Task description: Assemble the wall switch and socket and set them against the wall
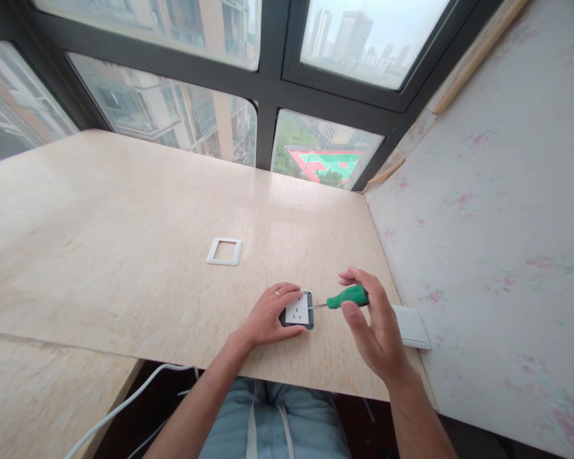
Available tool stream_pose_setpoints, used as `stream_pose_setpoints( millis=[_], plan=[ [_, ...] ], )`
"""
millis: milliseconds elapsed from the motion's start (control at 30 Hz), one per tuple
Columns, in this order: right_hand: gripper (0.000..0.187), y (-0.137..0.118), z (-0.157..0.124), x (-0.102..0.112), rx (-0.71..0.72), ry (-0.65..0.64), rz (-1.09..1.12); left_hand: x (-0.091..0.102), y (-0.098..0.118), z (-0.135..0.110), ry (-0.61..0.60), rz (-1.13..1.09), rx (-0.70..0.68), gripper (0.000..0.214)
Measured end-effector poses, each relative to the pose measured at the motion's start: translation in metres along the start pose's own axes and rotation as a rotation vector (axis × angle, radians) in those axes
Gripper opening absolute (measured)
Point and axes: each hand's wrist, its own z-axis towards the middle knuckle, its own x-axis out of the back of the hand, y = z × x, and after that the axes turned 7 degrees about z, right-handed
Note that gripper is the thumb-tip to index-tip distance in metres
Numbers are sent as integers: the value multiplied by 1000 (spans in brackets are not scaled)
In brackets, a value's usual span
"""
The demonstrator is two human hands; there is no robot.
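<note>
Where the smooth, beige-veined stone counter (124, 255) nears its front edge, a flat white square frame (224, 251) lies beyond the socket (297, 310). The left hand (268, 319) has its grip closed on this square socket, a white face in a grey rim. Right of the socket, the right hand (377, 331) has its grip pinched on the screwdriver (347, 298). It has a glossy green handle and a thin metal shaft, lies nearly level, and its tip points left at the socket's right edge.

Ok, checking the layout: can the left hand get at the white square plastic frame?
Probably yes: the white square plastic frame lies alone on the beige stone tabletop beyond the left hand, nothing between them, though that hand holds the grey-backed white socket.
</note>
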Motion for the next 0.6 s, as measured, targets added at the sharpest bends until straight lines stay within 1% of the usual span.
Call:
stream_pose_setpoints(
  millis=[67,167,233,367,433,500,600],
  plan=[
    [43,-3,-2,3,-107,-76,155,-1,-1,0,4,0,-6,66],
    [46,-5,-2,7,-167,-136,300,-2,-1,-1,9,-2,-5,66],
    [45,-3,0,7,-139,-105,271,-1,-1,0,9,0,-2,66],
    [38,3,5,5,55,3,11,-1,-1,0,3,7,0,65],
    [41,4,6,4,98,10,-58,-1,-1,0,0,7,5,66],
    [42,2,4,5,48,-31,-34,-1,-1,-1,-2,8,10,66],
    [46,-3,2,10,-63,-152,109,-2,-1,-1,-2,10,10,66]
  ],
)
